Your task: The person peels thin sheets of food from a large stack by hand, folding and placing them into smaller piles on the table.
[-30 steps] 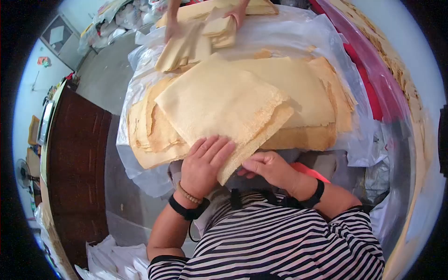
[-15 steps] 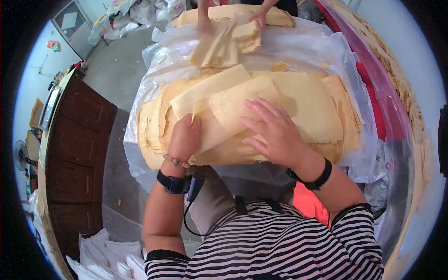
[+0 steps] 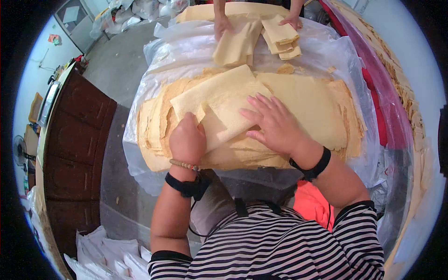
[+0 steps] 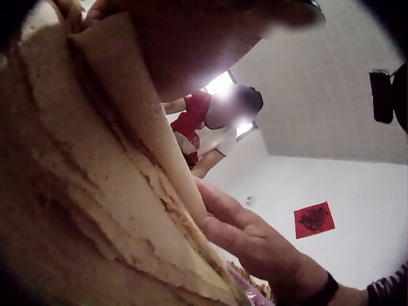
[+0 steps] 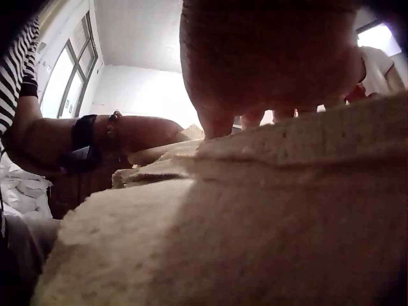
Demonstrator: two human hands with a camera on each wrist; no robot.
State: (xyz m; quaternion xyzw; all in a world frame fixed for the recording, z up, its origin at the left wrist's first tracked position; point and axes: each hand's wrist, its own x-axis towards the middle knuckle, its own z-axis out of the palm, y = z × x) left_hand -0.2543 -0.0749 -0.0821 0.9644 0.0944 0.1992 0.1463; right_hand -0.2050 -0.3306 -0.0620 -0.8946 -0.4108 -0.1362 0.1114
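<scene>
- My left hand [image 3: 187, 138] curls on the near-left edge of the folded sheet [image 3: 219, 109], gripping it where the fold comes up.
- My right hand [image 3: 275, 123] lies flat on that sheet, fingers spread, pressing down.
- The sheet sits on top of the tan stack [image 3: 322, 112], left of centre.
- Stack rests on clear plastic [image 3: 326, 46] over the table.
- Far side: another person's hand [image 3: 223, 25] on folded bundles [image 3: 280, 37].
- Brown cabinet [image 3: 74, 140] on the left.
</scene>
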